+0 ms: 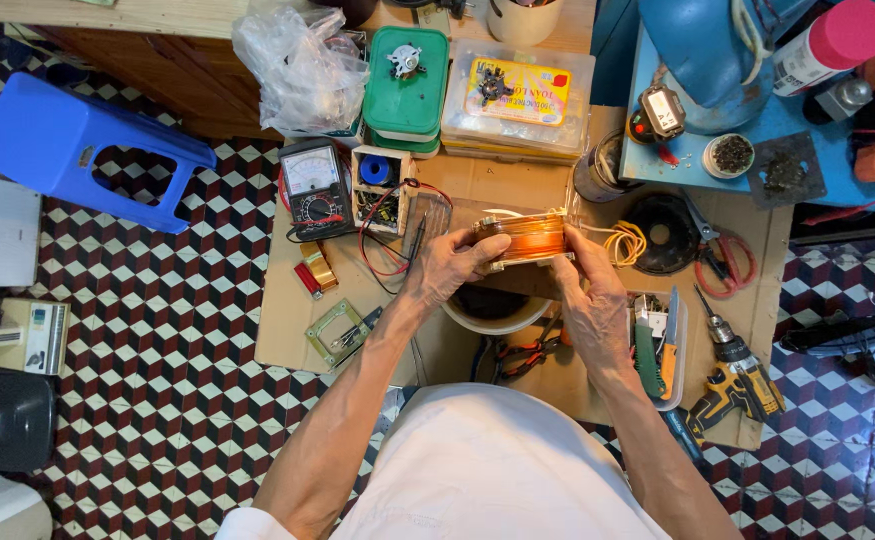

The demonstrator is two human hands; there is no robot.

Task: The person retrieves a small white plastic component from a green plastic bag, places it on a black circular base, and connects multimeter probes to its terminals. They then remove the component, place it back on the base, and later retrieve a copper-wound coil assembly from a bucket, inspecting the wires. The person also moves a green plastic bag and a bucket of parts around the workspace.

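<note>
White shirt [497, 470] below; left hand [447, 265], right hand [592, 290] both grasping copper coil [522, 238].

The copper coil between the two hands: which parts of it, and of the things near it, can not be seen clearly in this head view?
- Copper coil: its ends are covered by the left hand and right hand.
- White bowl: mostly hidden under the hands and the coil.
- Meter: dial marks too small.
- Cordless drill: its handle end is partly hidden behind the right forearm.

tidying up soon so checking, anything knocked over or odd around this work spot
The blue plastic stool lies tipped on its side on the tiled floor, left of the cardboard mat. Both hands hold the copper wire coil level.
</note>
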